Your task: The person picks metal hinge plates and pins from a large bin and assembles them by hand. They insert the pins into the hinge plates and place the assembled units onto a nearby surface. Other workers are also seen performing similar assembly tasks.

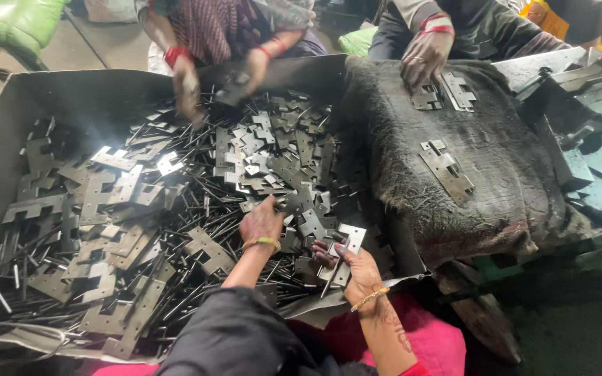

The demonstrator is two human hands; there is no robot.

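1. Centrally, a hinge plate (346, 245) of grey stamped metal sits pinched in the right hand (355, 268), fingers closed round its lower half, held just above the near right edge of the pile.
2. Left hand (260, 221) reaches into the heap, fingers curled down among the parts; whether it grips one, I cannot tell.
3. Pile of hinge plates and thin pins (175, 209) fills a large metal tray (8, 132).
4. Dark cloth pad (482, 160) lies right of the tray, carrying an assembled hinge (446, 170).
5. Across the tray, another person's two hands (189, 87) work in the pile; a third person's hand (423, 56) presses on hinge pieces (447, 92) at the pad's far edge.
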